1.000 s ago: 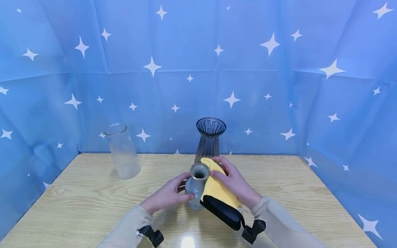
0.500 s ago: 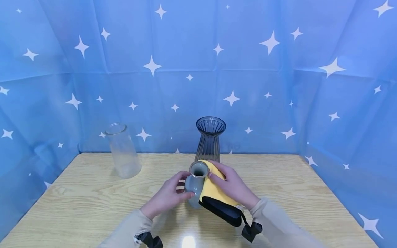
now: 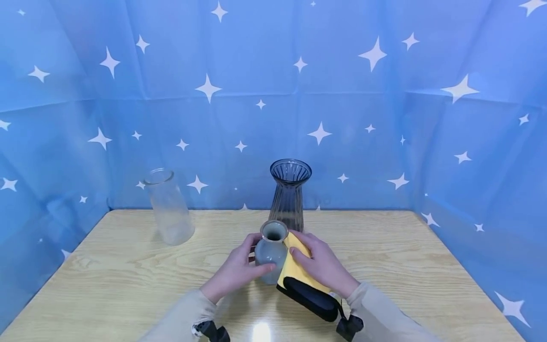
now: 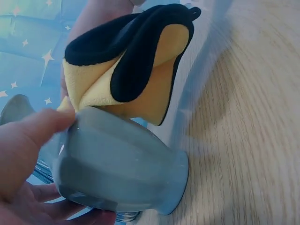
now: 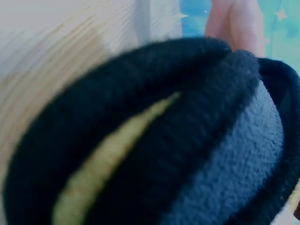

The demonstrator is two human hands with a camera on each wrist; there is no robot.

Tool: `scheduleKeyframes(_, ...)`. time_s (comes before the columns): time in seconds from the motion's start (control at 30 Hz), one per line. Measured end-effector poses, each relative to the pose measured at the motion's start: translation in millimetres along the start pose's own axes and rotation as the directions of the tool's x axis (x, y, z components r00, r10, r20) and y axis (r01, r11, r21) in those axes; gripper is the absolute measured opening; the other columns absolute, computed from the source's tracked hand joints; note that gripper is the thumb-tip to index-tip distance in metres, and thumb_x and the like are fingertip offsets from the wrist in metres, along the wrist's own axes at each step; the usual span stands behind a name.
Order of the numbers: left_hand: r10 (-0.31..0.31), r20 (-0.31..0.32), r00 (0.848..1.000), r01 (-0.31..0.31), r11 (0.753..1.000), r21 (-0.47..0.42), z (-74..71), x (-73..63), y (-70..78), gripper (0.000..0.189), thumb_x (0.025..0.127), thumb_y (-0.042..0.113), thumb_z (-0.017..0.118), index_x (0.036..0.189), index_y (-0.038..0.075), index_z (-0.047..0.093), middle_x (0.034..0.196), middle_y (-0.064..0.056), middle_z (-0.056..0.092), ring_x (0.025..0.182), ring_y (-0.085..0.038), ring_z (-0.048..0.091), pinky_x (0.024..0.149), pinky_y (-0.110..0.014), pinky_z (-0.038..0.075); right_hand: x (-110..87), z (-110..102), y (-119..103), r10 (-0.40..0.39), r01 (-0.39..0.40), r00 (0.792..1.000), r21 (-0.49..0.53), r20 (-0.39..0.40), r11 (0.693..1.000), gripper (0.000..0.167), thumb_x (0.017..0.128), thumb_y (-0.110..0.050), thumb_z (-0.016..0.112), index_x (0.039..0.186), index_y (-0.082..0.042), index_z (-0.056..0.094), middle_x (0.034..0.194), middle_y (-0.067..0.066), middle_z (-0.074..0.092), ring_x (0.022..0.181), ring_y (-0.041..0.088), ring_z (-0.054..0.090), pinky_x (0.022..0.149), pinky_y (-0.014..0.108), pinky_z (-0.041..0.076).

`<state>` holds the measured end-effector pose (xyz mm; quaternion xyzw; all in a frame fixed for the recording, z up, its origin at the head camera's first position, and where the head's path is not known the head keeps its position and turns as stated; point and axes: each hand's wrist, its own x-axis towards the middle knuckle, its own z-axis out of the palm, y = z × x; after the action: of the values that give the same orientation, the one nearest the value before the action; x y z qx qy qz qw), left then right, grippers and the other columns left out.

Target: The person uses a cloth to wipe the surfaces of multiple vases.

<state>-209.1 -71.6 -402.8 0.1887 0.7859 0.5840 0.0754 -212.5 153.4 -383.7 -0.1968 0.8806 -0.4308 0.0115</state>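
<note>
A small grey-blue glazed vase point(image 3: 267, 254) stands upright on the table in the head view, its round mouth facing up. My left hand point(image 3: 239, 268) holds it from the left, thumb on the near side and fingers round the far side. From the right, my right hand point(image 3: 320, 259) grips a folded yellow cloth point(image 3: 295, 273) with black edging against the vase's side, below the rim. The left wrist view shows the cloth point(image 4: 140, 61) bunched beside the vase point(image 4: 117, 164). Folds of the cloth point(image 5: 187, 131) fill most of the right wrist view and hide the right fingertips.
A tall dark ribbed glass vase point(image 3: 290, 194) stands just behind the hands. Farther left is a clear glass vase point(image 3: 171, 213), frosted-looking lower down. The wooden table point(image 3: 107, 275) ends at a blue star-patterned curtain point(image 3: 256, 61).
My right hand and the cloth have slid down from the vase's rim along its side, baring more of its neck. The left thumb has shifted slightly right across the vase's body.
</note>
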Motion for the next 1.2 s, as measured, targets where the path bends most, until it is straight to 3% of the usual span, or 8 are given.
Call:
scheduleKeyframes(0.4,-0.027,0.027,0.999,0.028,1.000,-0.004,-3.5,4.3,1.6,0.065,0.086,0.021,0.074,0.138,0.002,0.040,0.138,-0.018,0.045,0.125,-0.043,0.044,0.099,-0.055,0.042,0.7,5,16,0.042,-0.045,0.996,0.043,0.081,0.998,0.045,0.101,-0.018,0.050,0.143,-0.003,0.044,0.103,0.007,0.061,0.049,0.013,0.044,0.057,0.030,0.047)
scheduleKeyframes(0.47,-0.027,0.037,0.999,0.027,1.000,-0.003,-3.9,5.0,1.3,0.064,0.087,0.021,0.074,0.138,0.002,0.041,0.138,-0.018,0.044,0.126,-0.042,0.044,0.100,-0.055,0.041,0.6,7,19,0.040,-0.045,0.995,0.050,0.091,0.998,0.045,0.101,-0.019,0.050,0.142,-0.002,0.045,0.113,0.011,0.062,0.060,0.014,0.054,0.064,0.032,0.049)
scheduleKeyframes(0.63,-0.024,0.048,0.999,0.024,1.000,-0.004,-6.3,6.5,1.0,0.062,0.086,0.020,0.075,0.136,0.002,0.043,0.137,-0.017,0.045,0.125,-0.042,0.044,0.100,-0.053,0.042,5.0,7,27,0.047,-0.062,0.983,0.084,0.177,0.994,0.042,0.102,-0.019,0.049,0.141,-0.003,0.047,0.090,0.009,0.066,0.066,0.018,0.061,0.063,0.033,0.052)
scheduleKeyframes(0.7,-0.023,0.050,0.998,0.023,1.000,-0.007,-7.5,6.9,0.7,0.060,0.086,0.019,0.075,0.134,0.003,0.044,0.136,-0.016,0.045,0.125,-0.042,0.044,0.100,-0.052,0.043,7.9,7,29,0.054,-0.075,0.975,0.089,0.218,0.993,0.040,0.101,-0.018,0.048,0.138,-0.003,0.050,0.072,0.002,0.060,0.053,0.015,0.054,0.054,0.030,0.050)
scheduleKeyframes(0.77,-0.023,0.057,0.998,0.024,1.000,-0.015,-8.4,7.5,0.2,0.057,0.086,0.018,0.075,0.133,0.004,0.046,0.136,-0.015,0.046,0.126,-0.041,0.044,0.101,-0.051,0.043,9.8,7,30,0.059,-0.077,0.970,0.066,0.237,0.995,0.038,0.100,-0.017,0.049,0.135,-0.002,0.053,0.071,0.001,0.059,0.053,0.014,0.053,0.054,0.029,0.048)
scheduleKeyframes(1.03,-0.005,0.067,0.998,0.004,1.000,0.008,-9.7,9.0,0.1,0.054,0.086,0.018,0.075,0.131,0.003,0.048,0.132,-0.014,0.049,0.125,-0.043,0.044,0.100,-0.051,0.044,15.5,4,23,0.082,-0.066,0.957,-0.068,0.277,0.995,0.031,0.095,-0.017,0.056,0.122,-0.003,0.062,0.085,0.000,0.059,0.064,0.015,0.052,0.063,0.031,0.044)
scheduleKeyframes(1.1,-0.005,0.068,0.998,0.004,1.000,0.009,-9.7,9.1,-0.7,0.055,0.086,0.018,0.075,0.132,0.003,0.048,0.132,-0.014,0.049,0.124,-0.043,0.045,0.100,-0.052,0.043,16.8,3,24,0.102,-0.102,0.951,-0.015,0.293,0.995,0.032,0.094,-0.016,0.056,0.123,-0.002,0.061,0.089,0.004,0.062,0.067,0.022,0.055,0.065,0.034,0.046)
scheduleKeyframes(1.2,-0.011,0.070,0.997,0.010,1.000,0.006,-9.7,9.6,-1.4,0.056,0.086,0.018,0.075,0.132,0.003,0.047,0.132,-0.014,0.049,0.124,-0.042,0.045,0.100,-0.051,0.043,17.1,2,29,0.164,-0.201,0.941,0.100,0.295,0.974,0.040,0.095,-0.017,0.057,0.132,-0.001,0.056,0.111,0.012,0.063,0.093,0.031,0.061,0.080,0.041,0.050)
